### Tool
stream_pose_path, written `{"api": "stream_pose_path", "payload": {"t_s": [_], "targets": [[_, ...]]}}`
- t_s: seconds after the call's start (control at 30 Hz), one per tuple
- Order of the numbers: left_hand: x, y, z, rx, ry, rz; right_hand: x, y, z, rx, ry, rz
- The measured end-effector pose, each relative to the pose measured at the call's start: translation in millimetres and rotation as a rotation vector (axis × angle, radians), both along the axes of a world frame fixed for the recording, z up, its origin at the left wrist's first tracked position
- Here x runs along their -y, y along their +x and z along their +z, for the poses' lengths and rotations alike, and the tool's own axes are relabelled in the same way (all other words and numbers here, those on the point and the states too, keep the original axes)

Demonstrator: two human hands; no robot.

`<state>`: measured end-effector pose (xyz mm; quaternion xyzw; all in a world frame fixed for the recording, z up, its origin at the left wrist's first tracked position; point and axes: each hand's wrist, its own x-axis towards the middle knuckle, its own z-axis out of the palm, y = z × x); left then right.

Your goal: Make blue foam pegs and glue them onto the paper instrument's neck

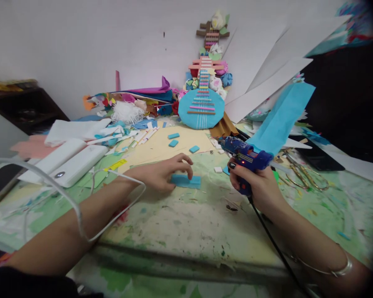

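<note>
My right hand is wrapped round a dark blue hot glue gun, its nozzle towards the upper left and a small orange light lit on its side. From the grip a black cord runs down to the front edge. A flat blue paper strip lies on the table before me. My left hand rests at its left end, fingers bent and apart, one fingertip over the strip's top. Beyond are several small blue-covered blocks on a cream sheet. A small white block sits left of the gun.
A blue paper lute-like model leans on the wall. White cable loops over my left forearm. A white power bank, markers and paper scraps lie left. Scissors, a dark phone and blue crepe paper are right.
</note>
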<state>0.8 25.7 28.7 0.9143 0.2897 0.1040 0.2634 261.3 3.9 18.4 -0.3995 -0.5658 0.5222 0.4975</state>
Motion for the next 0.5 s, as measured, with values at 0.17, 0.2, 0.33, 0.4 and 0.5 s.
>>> {"api": "stream_pose_path", "payload": {"t_s": [0.17, 0.2, 0.33, 0.4, 0.5], "targets": [[12, 16, -8.1, 0.019, 0.063, 0.004, 1, -1, 0.1, 0.011, -0.015, -0.004], [13, 18, -9.4, 0.021, 0.085, -0.001, 1, -1, -0.4, 0.012, -0.020, -0.002], [13, 19, -12.1, -0.009, 0.145, 0.026, 1, -2, -2.3, 0.023, -0.019, -0.007], [12, 17, -12.4, -0.032, 0.151, 0.054, 1, -2, -2.9, 0.022, -0.019, -0.009], [9, 13, -12.9, -0.039, 0.141, 0.070, 0, -2, -3.3, 0.020, -0.023, -0.007]]}}
